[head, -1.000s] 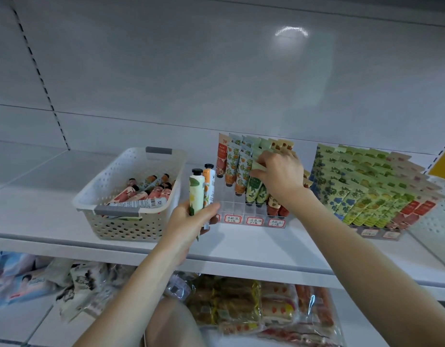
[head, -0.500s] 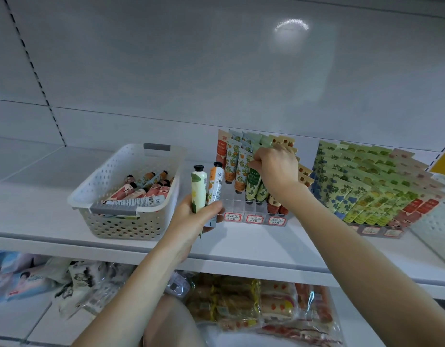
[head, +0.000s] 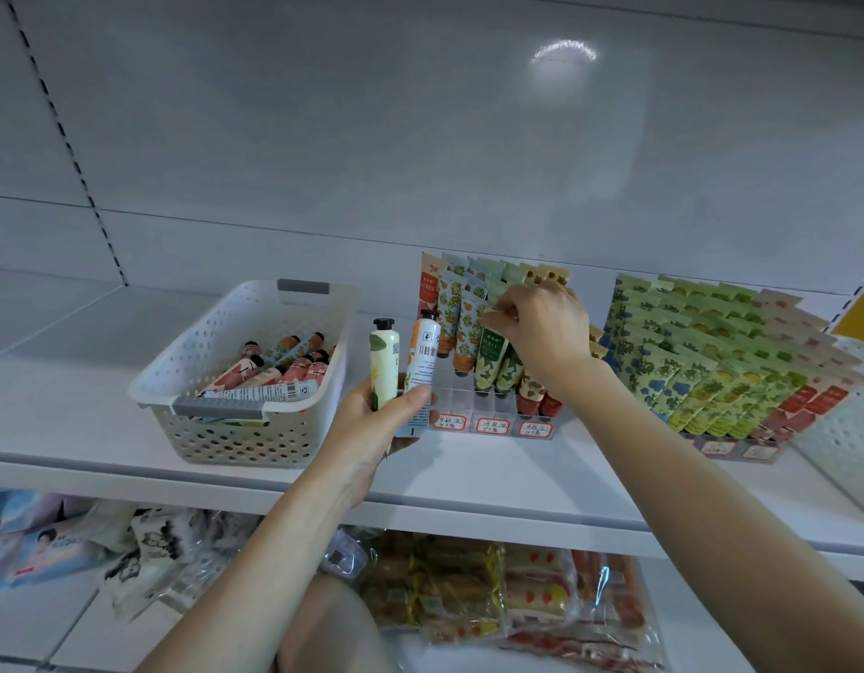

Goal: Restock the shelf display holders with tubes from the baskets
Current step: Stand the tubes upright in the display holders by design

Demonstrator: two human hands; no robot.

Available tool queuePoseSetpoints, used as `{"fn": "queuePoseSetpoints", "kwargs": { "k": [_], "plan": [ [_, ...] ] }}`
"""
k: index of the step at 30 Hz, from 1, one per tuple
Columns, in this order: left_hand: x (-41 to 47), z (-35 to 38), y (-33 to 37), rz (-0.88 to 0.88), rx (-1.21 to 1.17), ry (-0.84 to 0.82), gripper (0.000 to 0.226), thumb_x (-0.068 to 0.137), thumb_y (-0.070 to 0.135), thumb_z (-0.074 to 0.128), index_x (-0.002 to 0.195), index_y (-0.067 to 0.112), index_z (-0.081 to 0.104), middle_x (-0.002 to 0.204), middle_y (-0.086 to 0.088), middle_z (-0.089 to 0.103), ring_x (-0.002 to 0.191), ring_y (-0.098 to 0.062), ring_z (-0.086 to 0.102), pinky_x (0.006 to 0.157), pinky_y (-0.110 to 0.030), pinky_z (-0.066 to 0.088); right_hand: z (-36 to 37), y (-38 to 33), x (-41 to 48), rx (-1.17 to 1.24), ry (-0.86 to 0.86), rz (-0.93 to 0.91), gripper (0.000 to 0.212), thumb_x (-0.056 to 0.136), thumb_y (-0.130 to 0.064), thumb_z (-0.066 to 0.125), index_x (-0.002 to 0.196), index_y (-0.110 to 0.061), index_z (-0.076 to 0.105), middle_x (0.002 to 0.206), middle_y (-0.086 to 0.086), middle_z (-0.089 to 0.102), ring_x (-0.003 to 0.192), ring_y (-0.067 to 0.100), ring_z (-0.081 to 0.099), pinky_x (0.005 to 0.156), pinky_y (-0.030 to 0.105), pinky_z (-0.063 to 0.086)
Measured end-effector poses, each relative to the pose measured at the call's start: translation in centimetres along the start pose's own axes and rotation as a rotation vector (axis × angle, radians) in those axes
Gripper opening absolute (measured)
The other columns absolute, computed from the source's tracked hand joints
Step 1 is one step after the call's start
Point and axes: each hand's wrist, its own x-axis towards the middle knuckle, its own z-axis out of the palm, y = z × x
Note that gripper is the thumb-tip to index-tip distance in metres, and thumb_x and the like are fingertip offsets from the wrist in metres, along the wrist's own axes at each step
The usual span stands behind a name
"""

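Note:
My left hand (head: 372, 425) grips two upright tubes just left of the clear display holder (head: 488, 422): a pale green one (head: 384, 364) with a black cap and a white-orange one (head: 422, 366). My right hand (head: 542, 332) reaches over the holder and pinches the top of a dark green tube (head: 491, 354) that stands in a middle row. Further tubes fill the holder's back rows, and its front slots stand bare above the red-edged labels. A white perforated basket (head: 294, 434) on the left holds several pink and orange tubes (head: 284, 369).
A second holder (head: 726, 446), packed with green, blue and red tubes, stands at the right. Another white basket (head: 843, 439) shows at the far right edge. The white shelf edge (head: 517, 517) runs across below; bagged goods (head: 493, 595) lie on the shelf underneath.
My left hand has risen slightly and tilted the white-orange tube to the right. My right hand has stayed on the green tube's top, its fingers shifting a little.

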Motion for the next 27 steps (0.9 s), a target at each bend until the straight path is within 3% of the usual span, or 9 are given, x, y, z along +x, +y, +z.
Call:
{"fn": "queuePoseSetpoints", "kwargs": {
  "k": [3, 6, 8, 11, 13, 16, 19, 23, 27],
  "plan": [
    [0.0, 0.1, 0.1, 0.008, -0.006, 0.006, 0.011, 0.085, 0.017, 0.064, 0.095, 0.022, 0.062, 0.092, -0.002, 0.069, 0.092, -0.017, 0.063, 0.084, -0.033, 0.05, -0.1, 0.1, 0.1, 0.019, 0.081, 0.001, 0.031, 0.091, -0.033, 0.055, 0.093, -0.006, 0.069, 0.089, 0.009, 0.068, 0.099, 0.028, 0.054, 0.072, 0.029, 0.036],
    [0.0, 0.3, 0.4, 0.024, -0.006, 0.005, 0.014, 0.084, 0.016, 0.066, 0.097, 0.02, 0.062, 0.089, -0.001, 0.069, 0.088, -0.016, 0.064, 0.079, -0.03, 0.051, -1.3, -1.2, -0.3, 0.397, 0.147, -0.031, 0.027, 0.093, -0.029, 0.054, 0.093, -0.007, 0.07, 0.091, 0.006, 0.071, 0.087, 0.019, 0.06, 0.075, 0.027, 0.049],
    [-0.1, 0.5, 0.6, 0.057, 0.028, 0.005, 0.017, 0.081, 0.015, 0.068, 0.096, 0.02, 0.061, 0.089, -0.001, 0.068, 0.088, -0.018, 0.063, 0.079, -0.031, 0.051, -2.2, -2.5, -0.6, 0.619, -0.026, -0.047, 0.03, 0.092, -0.036, 0.054, 0.097, -0.011, 0.07, 0.092, 0.004, 0.071, 0.076, 0.014, 0.064, 0.071, 0.019, 0.052],
    [-0.3, 0.7, 0.9, 0.103, 0.04, 0.019, 0.016, 0.08, 0.016, 0.069, 0.093, 0.022, 0.061, 0.087, 0.0, 0.065, 0.087, -0.016, 0.061, 0.081, -0.034, 0.051, -2.6, -3.6, -1.0, 0.747, -0.306, -0.07, 0.028, 0.087, -0.036, 0.061, 0.099, -0.012, 0.069, 0.084, 0.002, 0.071, 0.062, 0.012, 0.065, 0.062, 0.032, 0.057],
    [-0.5, 0.5, 0.9, 0.107, -0.038, 0.029, 0.015, 0.082, 0.021, 0.066, 0.096, 0.02, 0.063, 0.089, -0.001, 0.065, 0.089, -0.017, 0.062, 0.08, -0.033, 0.052, -2.6, -3.4, -1.1, 0.843, -0.298, -0.015, 0.022, 0.085, -0.028, 0.065, 0.098, -0.011, 0.068, 0.079, 0.0, 0.07, 0.056, 0.007, 0.062, 0.058, 0.028, 0.055],
    [-0.7, -0.1, 1.2, 0.093, -0.155, 0.061, 0.017, 0.085, 0.027, 0.061, 0.099, 0.017, 0.063, 0.091, -0.004, 0.068, 0.087, -0.018, 0.067, 0.079, -0.034, 0.053, -2.7, -2.7, -1.3, 1.057, -0.307, 0.145, 0.004, 0.085, -0.02, 0.066, 0.088, -0.017, 0.065, 0.075, -0.003, 0.07, 0.063, 0.01, 0.066, 0.067, 0.028, 0.057],
    [-0.6, -0.3, 1.8, 0.152, -0.184, 0.117, 0.011, 0.088, 0.015, 0.06, 0.098, 0.015, 0.059, 0.093, -0.006, 0.069, 0.079, -0.016, 0.07, 0.068, -0.028, 0.056, -2.7, -2.1, -1.8, 1.21, -0.39, 0.225, 0.006, 0.084, -0.009, 0.065, 0.088, -0.012, 0.062, 0.08, 0.001, 0.07, 0.071, 0.014, 0.067, 0.074, 0.029, 0.057],
    [-0.1, -0.4, 2.8, 0.295, -0.121, 0.205, 0.021, 0.085, 0.005, 0.063, 0.095, 0.023, 0.059, 0.09, -0.001, 0.063, 0.077, -0.013, 0.064, 0.068, -0.025, 0.052, -2.7, -1.1, -2.6, 1.128, -0.585, 0.155, 0.019, 0.079, -0.004, 0.068, 0.094, -0.014, 0.06, 0.09, 0.005, 0.068, 0.081, 0.016, 0.067, 0.078, 0.027, 0.056],
    [0.1, -0.2, 3.6, 0.41, 0.026, 0.173, 0.028, 0.082, 0.004, 0.067, 0.093, 0.028, 0.058, 0.091, 0.0, 0.063, 0.086, -0.017, 0.063, 0.069, -0.025, 0.054, -2.9, -1.4, -2.7, 0.848, -0.705, -0.021, 0.018, 0.083, -0.023, 0.068, 0.1, -0.023, 0.062, 0.09, -0.005, 0.069, 0.08, 0.005, 0.066, 0.079, 0.021, 0.053]
  ]
}}
